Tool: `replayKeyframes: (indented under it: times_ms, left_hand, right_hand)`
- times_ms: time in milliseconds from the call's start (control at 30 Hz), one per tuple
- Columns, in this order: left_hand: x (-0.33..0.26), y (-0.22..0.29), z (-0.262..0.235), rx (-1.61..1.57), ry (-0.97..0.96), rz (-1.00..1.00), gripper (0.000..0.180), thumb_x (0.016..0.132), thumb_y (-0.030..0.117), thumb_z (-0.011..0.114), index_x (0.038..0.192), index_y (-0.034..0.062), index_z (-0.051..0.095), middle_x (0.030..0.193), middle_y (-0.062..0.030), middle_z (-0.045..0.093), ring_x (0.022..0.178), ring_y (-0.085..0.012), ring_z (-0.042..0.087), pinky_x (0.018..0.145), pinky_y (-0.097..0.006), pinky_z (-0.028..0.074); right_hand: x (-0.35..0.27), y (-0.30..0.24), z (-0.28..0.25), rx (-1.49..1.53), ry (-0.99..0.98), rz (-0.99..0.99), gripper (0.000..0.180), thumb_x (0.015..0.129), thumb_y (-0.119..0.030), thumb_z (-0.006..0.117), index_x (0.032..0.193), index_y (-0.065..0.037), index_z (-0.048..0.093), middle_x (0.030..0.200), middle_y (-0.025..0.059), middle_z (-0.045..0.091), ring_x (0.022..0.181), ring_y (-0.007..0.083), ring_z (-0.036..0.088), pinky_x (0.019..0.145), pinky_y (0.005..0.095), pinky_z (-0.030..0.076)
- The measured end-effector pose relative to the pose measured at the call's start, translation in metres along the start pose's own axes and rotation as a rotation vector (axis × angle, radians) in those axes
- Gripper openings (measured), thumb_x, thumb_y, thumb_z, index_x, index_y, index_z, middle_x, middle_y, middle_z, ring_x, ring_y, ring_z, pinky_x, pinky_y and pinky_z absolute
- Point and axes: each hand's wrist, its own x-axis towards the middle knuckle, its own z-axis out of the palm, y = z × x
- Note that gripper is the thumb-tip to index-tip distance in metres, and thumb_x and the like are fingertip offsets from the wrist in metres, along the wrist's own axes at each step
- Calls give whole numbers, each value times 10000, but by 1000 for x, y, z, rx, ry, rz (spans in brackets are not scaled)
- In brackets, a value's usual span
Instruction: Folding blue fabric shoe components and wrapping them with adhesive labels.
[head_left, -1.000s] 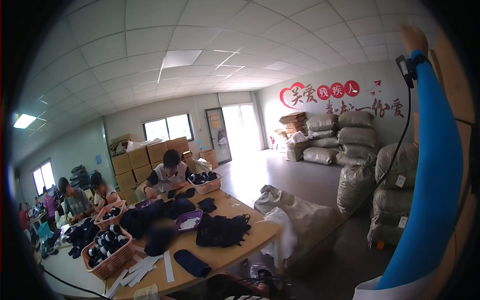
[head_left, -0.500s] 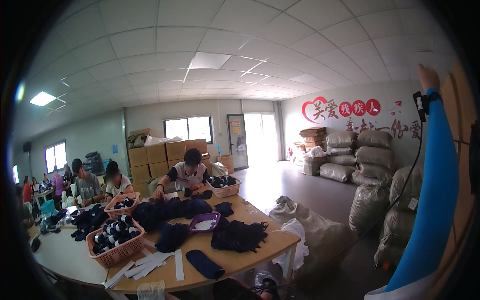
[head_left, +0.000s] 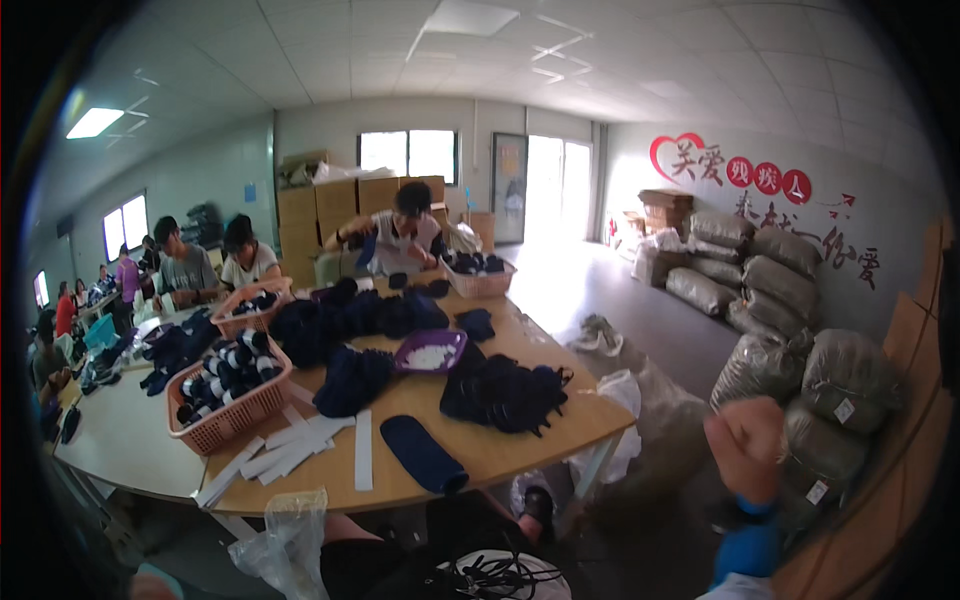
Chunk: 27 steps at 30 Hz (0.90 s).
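My right hand, in a bright blue sleeve with a black wristband, is raised at the lower right, beyond the table's right edge. Its fingers look curled in, somewhat blurred, and nothing shows in them. A sliver of what looks like my left hand appears at the lower left edge, its fingers hidden. On the table before me lie a dark blue fabric tube, white paper strips and a pile of dark blue fabric pieces. A purple tray contains small white pieces.
Pink baskets hold rolled dark items with white bands. A co-worker sits across the table; others work at left. Stuffed sacks stand at right, with a large grey sack beside the table. A black cable lies across my lap.
My right arm has come down from high at the right to the lower right. The view has tilted downward, showing my lap. The co-worker across the table has raised an arm.
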Motion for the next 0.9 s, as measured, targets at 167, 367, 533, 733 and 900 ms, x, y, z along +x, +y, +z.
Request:
replayKeyframes:
  times_ms: [167,367,533,733,900]
  left_hand:
    - [44,-109,-110,1701,440,307,263,1003,207,554,1050,12,724,961,-130,746,1016,-296,696,883,-406,539]
    - [152,-253,-108,1952,-553,-208,188,789,21,727,974,22,692,1063,-147,696,919,-353,650,799,-444,521]
    - [146,-291,-140,1949,-485,-185,271,774,-4,748,1038,49,714,1177,-125,699,1102,-373,645,932,-450,534]
    - [151,-286,-148,1841,-584,-357,229,832,2,738,1054,54,717,1197,-131,697,1109,-357,659,932,-438,544]
    - [181,-294,-148,1672,-657,-635,256,1023,259,648,1169,55,699,1216,-142,697,1076,-322,672,932,-401,546]
  right_hand:
    - [-13,71,135,215,-91,443,280,896,-179,758,769,-8,576,651,69,494,611,158,464,573,358,405]
    - [-38,84,255,62,-509,29,312,835,-249,792,1081,-70,720,1032,129,703,1024,318,673,903,419,551]
    - [-46,73,309,122,-436,96,303,804,-185,799,1075,-62,742,1115,121,699,1097,336,649,949,438,538]
    - [-15,112,296,199,-471,-7,135,811,-68,752,927,-1,770,957,158,754,922,351,707,855,436,566]
    - [67,134,259,85,-170,33,153,850,-75,752,969,20,749,953,165,737,867,324,678,800,388,542]
